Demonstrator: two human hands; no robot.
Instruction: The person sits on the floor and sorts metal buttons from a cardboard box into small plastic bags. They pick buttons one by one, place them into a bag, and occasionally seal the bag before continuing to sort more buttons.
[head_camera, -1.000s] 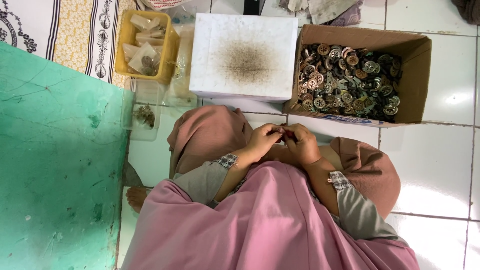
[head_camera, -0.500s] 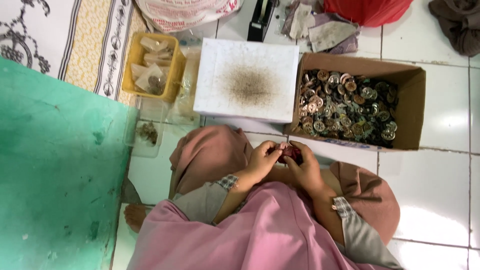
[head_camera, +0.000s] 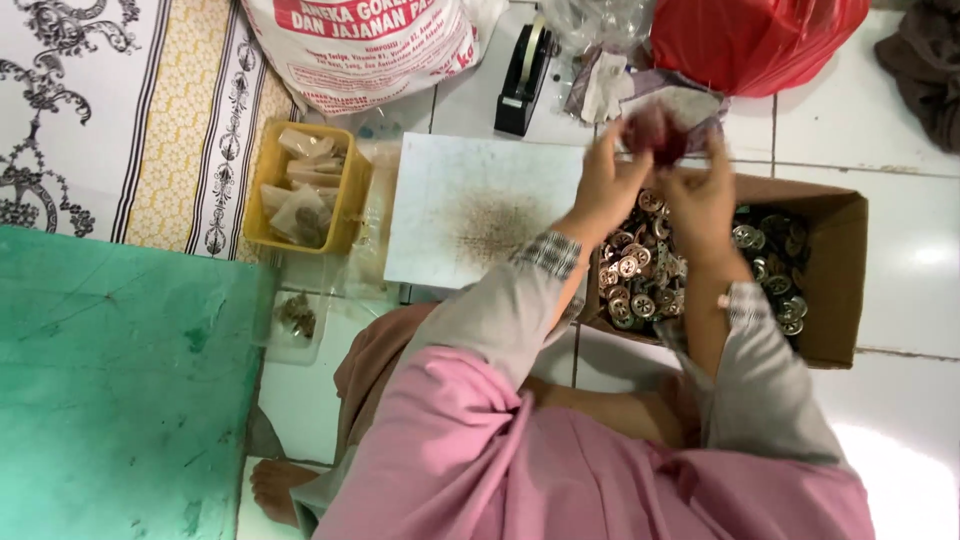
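Pinching a dark red piece (head_camera: 655, 132) in both hands' grip above white floor tiles (head_camera: 905, 300).

Draped in a loose pink garment (head_camera: 560, 470) across the lap and chest. Grey long sleeves (head_camera: 500, 310) underneath, ending in checked cuffs (head_camera: 548, 253) at both wrists. Brown fabric (head_camera: 370, 370) over the legs. Left hand (head_camera: 608, 185) and right hand (head_camera: 705, 200) bare, one foot (head_camera: 275, 490) bare too.
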